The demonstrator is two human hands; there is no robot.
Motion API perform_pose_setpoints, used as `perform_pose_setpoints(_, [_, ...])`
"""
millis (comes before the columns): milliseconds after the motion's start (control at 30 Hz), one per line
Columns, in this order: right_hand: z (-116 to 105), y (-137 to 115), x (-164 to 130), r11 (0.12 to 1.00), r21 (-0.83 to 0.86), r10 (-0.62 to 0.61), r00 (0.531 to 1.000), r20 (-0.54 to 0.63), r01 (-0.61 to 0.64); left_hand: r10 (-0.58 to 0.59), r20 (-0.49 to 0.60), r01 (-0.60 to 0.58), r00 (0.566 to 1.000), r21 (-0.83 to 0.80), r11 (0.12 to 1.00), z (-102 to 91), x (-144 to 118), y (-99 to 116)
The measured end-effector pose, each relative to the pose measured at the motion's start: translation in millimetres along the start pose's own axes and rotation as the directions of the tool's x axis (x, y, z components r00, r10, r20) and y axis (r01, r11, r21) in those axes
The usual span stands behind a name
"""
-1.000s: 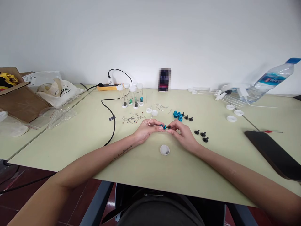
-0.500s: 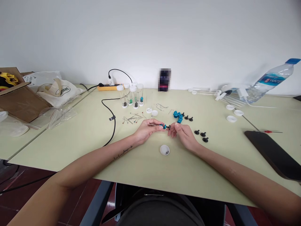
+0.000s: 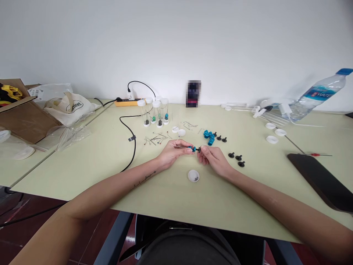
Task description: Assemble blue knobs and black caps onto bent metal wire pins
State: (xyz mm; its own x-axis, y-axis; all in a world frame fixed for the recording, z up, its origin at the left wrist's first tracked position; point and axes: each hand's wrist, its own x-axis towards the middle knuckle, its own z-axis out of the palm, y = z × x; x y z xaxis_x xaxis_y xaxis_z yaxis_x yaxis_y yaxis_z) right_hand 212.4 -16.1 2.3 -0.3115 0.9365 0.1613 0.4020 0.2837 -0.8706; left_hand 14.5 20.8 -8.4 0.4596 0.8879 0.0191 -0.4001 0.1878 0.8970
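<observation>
We list: bench [image 3: 110, 165], smooth matt pale laminate; blue beads [image 3: 209, 135], glossy metallic; caps [image 3: 271, 139], white plastic; box [image 3: 24, 117], matt brown cardboard; bottle [image 3: 317, 94], clear plastic.

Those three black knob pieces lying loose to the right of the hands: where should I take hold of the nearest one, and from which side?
Judging by its pose, take the nearest black piece by its narrow stem, from straight above. It seems to rest on its wider base, stem upward, though it is small in view. The right hand is closest; two more black pieces lie just behind, so approaching from the front looks safest.
</observation>
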Motion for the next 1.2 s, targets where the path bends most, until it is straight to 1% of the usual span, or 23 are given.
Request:
perform_pose_setpoints(67, [-0.3, -3.4, -0.1, 0.996, -0.077, -0.038, 0.999, 0.002, 0.038, 0.001, 0.0, -0.001, 1.0, -0.003, 1.0, -0.5, 0.2, 0.1])
perform_pose_setpoints(133, [-0.1, -5.5, -0.3, 0.99, -0.12, -0.072, 0.997, -0.024, 0.069, -0.004, -0.005, 0.004, 1.0, -0.007, 1.0, -1.4, 0.0, 0.6])
perform_pose_setpoints(233, [0.2, -5.7, -0.6, 0.988, -0.131, -0.094, 0.993, -0.07, 0.085, -0.022, -0.008, 0.022, 1.0, -0.01, 1.0, -2.4, -0.4, 1.3])
perform_pose_setpoints(267, [0.0, -5.4, -0.7, 0.987, -0.135, -0.094, 0.993, -0.069, 0.084, -0.027, -0.006, 0.027, 1.0, -0.011, 1.0, -2.5, -0.6, 1.4])
perform_pose_setpoints(400, [-1.2, -3.9, -0.8, 0.992, -0.108, -0.068, 0.997, 0.037, 0.072, -0.038, 0.01, 0.038, 0.999, -0.004, 0.999, -1.3, -0.6, 1.2])
perform_pose_setpoints(467, [-1.2, -3.2, -0.6, 0.99, -0.117, -0.077, 0.995, 0.058, 0.083, -0.04, 0.011, 0.04, 0.999, -0.005, 0.999, -0.7, -0.5, 1.3])
perform_pose_setpoints(600, [0.5, -1.9, -0.1, 0.97, -0.219, -0.122, 0.991, -0.048, 0.109, -0.048, 0.004, 0.048, 0.999, -0.021, 0.999, -0.8, -0.7, 2.0])
perform_pose_setpoints(700, [0.8, -2.1, -0.2, 0.97, -0.221, -0.12, 0.989, -0.081, 0.1, -0.043, 0.005, 0.044, 0.999, -0.025, 0.999, -1.6, -0.4, 1.6])
perform_pose_setpoints(767, [0.0, -2.8, -0.3, 0.973, -0.212, -0.101, 0.994, -0.042, 0.09, -0.037, 0.007, 0.037, 0.999, -0.02, 0.999, -2.1, 0.1, 0.7])
perform_pose_setpoints(867, [-1.6, -3.7, -0.4, 0.986, -0.154, -0.061, 0.997, 0.057, 0.069, -0.042, 0.017, 0.042, 0.999, -0.004, 0.999, -2.7, 0.6, -0.4])
perform_pose_setpoints(933, [-1.9, -3.8, -0.3, 0.989, -0.132, -0.05, 0.996, 0.08, 0.06, -0.048, 0.019, 0.048, 0.999, 0.0, 0.999, -2.9, 0.5, -0.4])
perform_pose_setpoints(1000, [-1.4, -3.2, -0.2, 0.982, -0.174, -0.061, 0.997, 0.056, 0.069, -0.052, 0.013, 0.052, 0.999, -0.005, 0.999, -2.9, 0.0, 0.3])
perform_pose_setpoints(1100, [-0.1, -1.5, -0.4, 0.959, -0.263, -0.118, 0.993, -0.026, 0.107, -0.069, 0.009, 0.069, 0.998, -0.017, 0.997, -2.9, -0.7, 1.6])
perform_pose_setpoints(1167, [0.3, -0.7, -0.7, 0.952, -0.281, -0.149, 0.986, -0.078, 0.121, -0.081, 0.013, 0.081, 0.997, -0.022, 0.996, -2.9, -0.9, 2.1])
perform_pose_setpoints(1200, [0.2, -0.6, -0.8, 0.954, -0.274, -0.147, 0.986, -0.079, 0.12, -0.083, 0.016, 0.084, 0.996, -0.022, 0.996, -2.9, -0.9, 2.2])
